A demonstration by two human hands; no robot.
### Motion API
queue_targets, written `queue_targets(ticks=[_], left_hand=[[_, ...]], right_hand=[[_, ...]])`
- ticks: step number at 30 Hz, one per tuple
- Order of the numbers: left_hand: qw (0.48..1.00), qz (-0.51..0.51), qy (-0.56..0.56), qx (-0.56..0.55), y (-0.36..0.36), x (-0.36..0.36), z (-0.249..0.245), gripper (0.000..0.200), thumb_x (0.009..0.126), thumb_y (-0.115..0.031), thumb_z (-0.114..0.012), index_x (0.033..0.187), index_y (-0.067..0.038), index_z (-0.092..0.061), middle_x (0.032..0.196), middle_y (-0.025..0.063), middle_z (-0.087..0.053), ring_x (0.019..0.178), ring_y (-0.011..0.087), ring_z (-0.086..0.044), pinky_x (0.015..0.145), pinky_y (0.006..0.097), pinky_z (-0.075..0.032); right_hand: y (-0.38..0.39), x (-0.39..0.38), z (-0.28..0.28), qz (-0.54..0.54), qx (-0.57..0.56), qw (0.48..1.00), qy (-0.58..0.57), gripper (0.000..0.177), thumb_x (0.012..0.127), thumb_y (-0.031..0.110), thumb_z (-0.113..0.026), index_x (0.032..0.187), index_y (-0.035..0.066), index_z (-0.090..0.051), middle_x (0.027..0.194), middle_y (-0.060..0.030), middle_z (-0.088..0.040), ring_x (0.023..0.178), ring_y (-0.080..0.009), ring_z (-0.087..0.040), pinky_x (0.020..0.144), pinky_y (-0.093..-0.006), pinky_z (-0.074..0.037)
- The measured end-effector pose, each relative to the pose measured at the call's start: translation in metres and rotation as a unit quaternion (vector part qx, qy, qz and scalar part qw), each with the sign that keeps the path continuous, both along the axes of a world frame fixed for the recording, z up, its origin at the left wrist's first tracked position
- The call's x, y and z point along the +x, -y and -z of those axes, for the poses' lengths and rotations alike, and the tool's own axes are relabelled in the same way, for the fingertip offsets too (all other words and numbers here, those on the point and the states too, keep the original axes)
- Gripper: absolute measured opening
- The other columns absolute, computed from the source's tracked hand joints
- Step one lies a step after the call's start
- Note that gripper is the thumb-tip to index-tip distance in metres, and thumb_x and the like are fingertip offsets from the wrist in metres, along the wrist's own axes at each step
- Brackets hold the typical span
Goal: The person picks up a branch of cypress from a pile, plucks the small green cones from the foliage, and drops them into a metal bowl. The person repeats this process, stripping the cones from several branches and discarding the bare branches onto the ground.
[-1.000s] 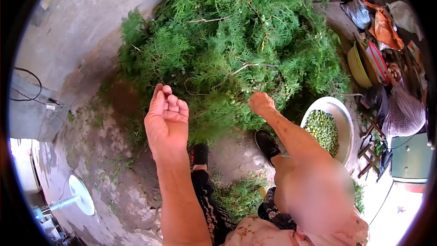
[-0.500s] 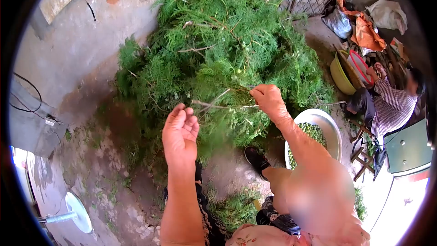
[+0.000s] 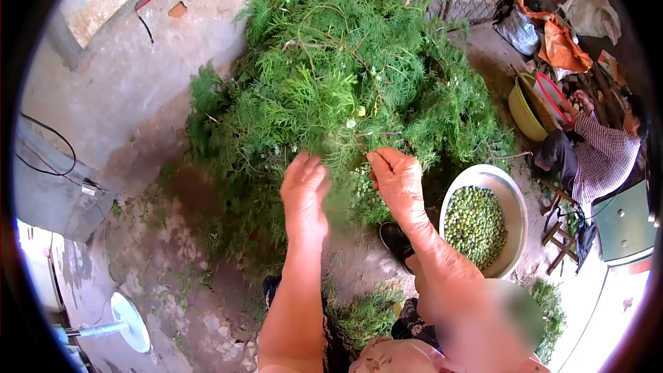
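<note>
In front of me is a big heap of feathery green conifer branches [image 3: 311,90]. My right hand [image 3: 399,183] is closed in a pinch at the heap's near edge, on the stem end of a leafy evergreen sprig [image 3: 356,159]. Left of it, my left hand [image 3: 304,193] is raised beside the sprig's foliage, its fingers smeared by motion. Close to my right forearm stands a metal basin [image 3: 516,224] holding many small round green cones or berries [image 3: 475,226].
At the right a person in a checked shirt [image 3: 602,155] sits by a yellow-green tub [image 3: 526,114] and a red-rimmed basin [image 3: 551,97]. More cut greenery [image 3: 366,318] lies near my feet. A white round-based stand [image 3: 131,323] is at lower left.
The bare-looking twig seen between my hands is gone from there. My left hand has moved up and right, nearer my right hand, which has shifted slightly down. More of the basin shows.
</note>
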State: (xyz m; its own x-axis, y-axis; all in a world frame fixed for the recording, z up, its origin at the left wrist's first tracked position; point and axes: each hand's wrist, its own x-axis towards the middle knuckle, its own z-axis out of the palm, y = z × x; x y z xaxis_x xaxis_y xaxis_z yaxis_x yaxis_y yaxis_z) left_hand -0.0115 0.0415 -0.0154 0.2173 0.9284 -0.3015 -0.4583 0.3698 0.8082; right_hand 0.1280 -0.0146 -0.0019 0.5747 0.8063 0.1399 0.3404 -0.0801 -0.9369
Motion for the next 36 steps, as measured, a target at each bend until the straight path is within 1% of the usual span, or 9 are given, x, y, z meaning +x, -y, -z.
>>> queue_targets(ticks=[4,9,10,17,21,25,28,31,36], left_hand=[[0.996,-0.042,-0.059,0.058,-0.002,-0.009,-0.004,0.022,0.082,-0.008,-0.064,0.103,-0.006,-0.062,0.096,0.0029,-0.065,0.083,0.0110,-0.059,0.072,0.0227,-0.044],[0.995,-0.004,-0.027,0.091,0.010,0.011,-0.003,0.024,0.079,-0.004,-0.066,0.102,-0.005,-0.062,0.088,0.0001,-0.063,0.077,0.0087,-0.057,0.069,0.0234,-0.045],[0.996,-0.002,-0.021,0.091,0.011,0.013,-0.005,0.024,0.078,-0.001,-0.065,0.101,-0.003,-0.060,0.091,0.0031,-0.062,0.081,0.0112,-0.056,0.073,0.0248,-0.045],[0.994,-0.002,0.091,0.055,0.013,0.018,-0.009,0.017,0.076,0.000,-0.067,0.090,-0.004,-0.057,0.082,0.0029,-0.060,0.078,0.0164,-0.061,0.067,0.0329,-0.052],[0.999,-0.008,0.033,0.021,0.014,0.020,-0.013,0.018,0.076,0.003,-0.066,0.090,-0.003,-0.056,0.078,0.0061,-0.061,0.066,0.0182,-0.062,0.056,0.0294,-0.053],[1.000,0.003,-0.006,-0.011,0.010,0.015,-0.013,0.022,0.073,0.008,-0.064,0.092,-0.002,-0.058,0.084,0.0090,-0.063,0.070,0.0173,-0.061,0.061,0.0291,-0.051],[0.999,-0.002,0.001,0.039,0.014,0.020,-0.011,0.020,0.074,0.009,-0.062,0.092,0.000,-0.058,0.079,0.0101,-0.064,0.062,0.0179,-0.061,0.054,0.0270,-0.050],[0.999,0.017,-0.011,0.046,0.021,0.027,-0.013,0.019,0.076,0.007,-0.062,0.093,0.001,-0.059,0.078,0.0099,-0.064,0.059,0.0179,-0.061,0.050,0.0267,-0.048],[0.998,0.044,-0.014,0.035,0.030,0.035,-0.014,0.021,0.076,0.007,-0.061,0.095,0.000,-0.059,0.076,0.0079,-0.063,0.056,0.0146,-0.059,0.047,0.0234,-0.044]], right_hand=[[0.011,0.000,0.013,0.007,0.019,1.000,0.017,0.014,0.085,0.012,-0.058,0.085,-0.001,-0.063,0.058,-0.0023,-0.055,0.048,-0.0069,-0.048,0.045,-0.0225,-0.040],[0.015,-0.020,0.009,0.015,0.041,0.996,0.083,0.011,0.084,0.010,-0.059,0.085,-0.001,-0.062,0.060,-0.0041,-0.055,0.050,-0.0075,-0.049,0.047,-0.0242,-0.042],[0.019,-0.024,0.004,0.003,0.021,0.996,0.085,0.008,0.081,0.009,-0.060,0.080,0.001,-0.060,0.063,-0.0166,-0.057,0.053,-0.0291,-0.056,0.050,-0.0354,-0.046],[0.031,-0.044,-0.009,-0.088,-0.011,0.979,0.184,0.009,0.079,0.007,-0.060,0.085,0.000,-0.059,0.067,-0.0148,-0.058,0.057,-0.0254,-0.059,0.052,-0.0327,-0.047],[0.034,-0.046,-0.011,-0.127,0.024,0.960,0.250,0.010,0.078,0.009,-0.060,0.073,0.003,-0.053,0.062,-0.0122,-0.054,0.055,-0.0300,-0.055,0.050,-0.0359,-0.045],[0.033,-0.034,-0.010,-0.173,0.015,0.965,0.196,0.018,0.082,0.018,-0.063,0.077,0.001,-0.058,0.065,-0.0108,-0.059,0.056,-0.0225,-0.059,0.049,-0.0325,-0.047],[0.027,-0.018,-0.004,-0.067,0.069,0.992,0.078,0.027,0.085,0.026,-0.061,0.087,0.000,-0.063,0.071,-0.0081,-0.065,0.059,-0.0121,-0.058,0.051,-0.0271,-0.049],[0.020,-0.003,-0.010,0.027,0.042,0.999,-0.021,0.019,0.085,0.019,-0.063,0.090,0.000,-0.064,0.065,-0.0037,-0.060,0.055,-0.0072,-0.051,0.051,-0.0223,-0.044],[0.022,0.001,-0.020,-0.035,-0.008,0.994,-0.108,0.020,0.082,0.016,-0.066,0.091,-0.001,-0.063,0.064,-0.0014,-0.057,0.054,-0.0053,-0.048,0.050,-0.0219,-0.041]])
